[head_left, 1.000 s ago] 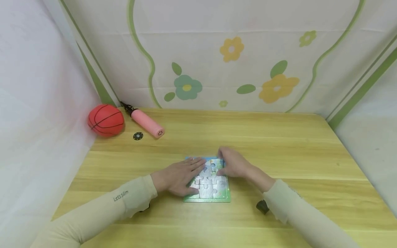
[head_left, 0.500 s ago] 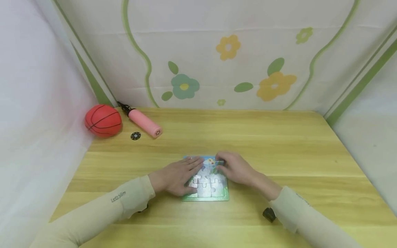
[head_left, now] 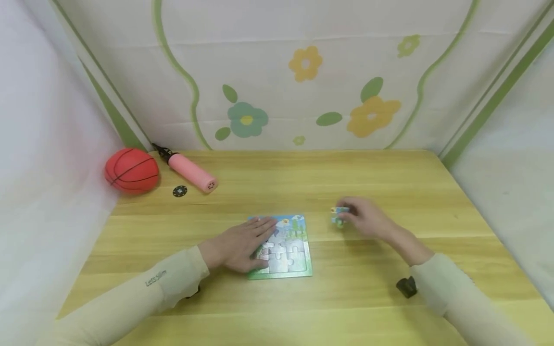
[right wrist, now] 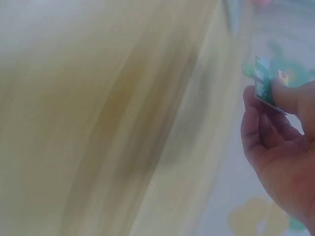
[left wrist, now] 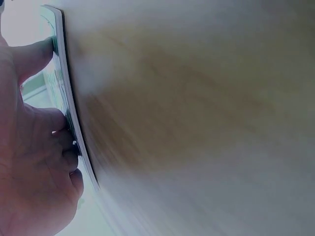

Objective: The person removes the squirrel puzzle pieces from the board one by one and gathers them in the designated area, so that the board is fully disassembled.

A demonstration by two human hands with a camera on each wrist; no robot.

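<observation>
A square jigsaw puzzle (head_left: 286, 263) with a blue and green frame lies on the wooden table. My left hand (head_left: 243, 245) rests across its left side, fingers straight, covering part of the picture. In the left wrist view the thumb and fingers touch the face of the puzzle board (left wrist: 63, 73) near its edge. To the right of the board, my right hand (head_left: 368, 217) pinches a puzzle piece (head_left: 339, 216) between thumb and fingers, apart from the puzzle. The right wrist view shows this green and white piece (right wrist: 264, 81) held up off the table, partly behind the thumb.
At the back left are a red ball (head_left: 132, 171) with black lines, a pink hand pump (head_left: 192, 172) with a black end, and a round black disc (head_left: 179, 191). White flowered cloth (head_left: 277, 86) walls the table's back and sides.
My right hand has lifted the puzzle piece out of the puzzle's upper right and carried it to the right. The left hand has stayed on the board. The head view has shifted slightly.
</observation>
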